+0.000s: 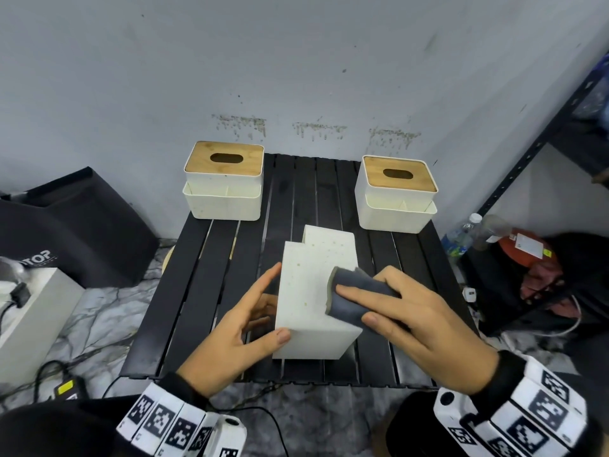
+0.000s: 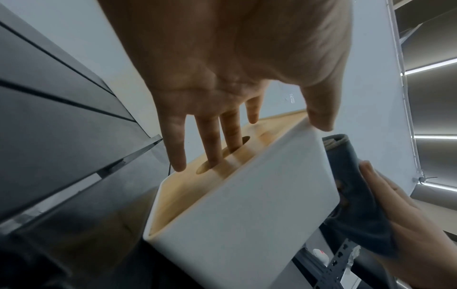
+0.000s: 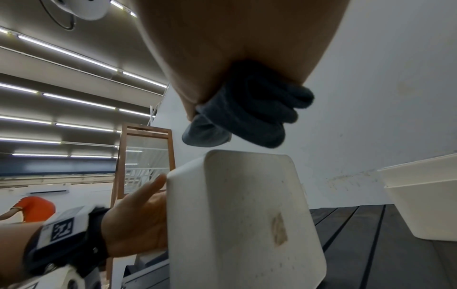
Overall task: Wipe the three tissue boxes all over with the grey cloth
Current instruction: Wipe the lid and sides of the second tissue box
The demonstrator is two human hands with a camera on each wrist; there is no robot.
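Observation:
A white tissue box (image 1: 313,291) lies tipped over mid-table, its speckled underside facing up. My left hand (image 1: 263,308) grips it, thumb on the near edge. In the left wrist view two fingers (image 2: 217,148) reach into the slot of its bamboo lid (image 2: 259,140). My right hand (image 1: 365,306) holds a bunched grey cloth (image 1: 356,298) against the box's upper right side. Seen from the right wrist, the cloth (image 3: 247,117) hangs just over the box (image 3: 235,215). Two more tissue boxes stand upright at the back left (image 1: 224,192) and back right (image 1: 395,199).
The boxes sit on a small black slatted table (image 1: 204,291) against a grey wall. A black bag (image 1: 82,225) and a white box (image 1: 33,308) lie on the floor to the left. To the right stand a dark metal shelf (image 1: 527,159) and bottles (image 1: 461,239).

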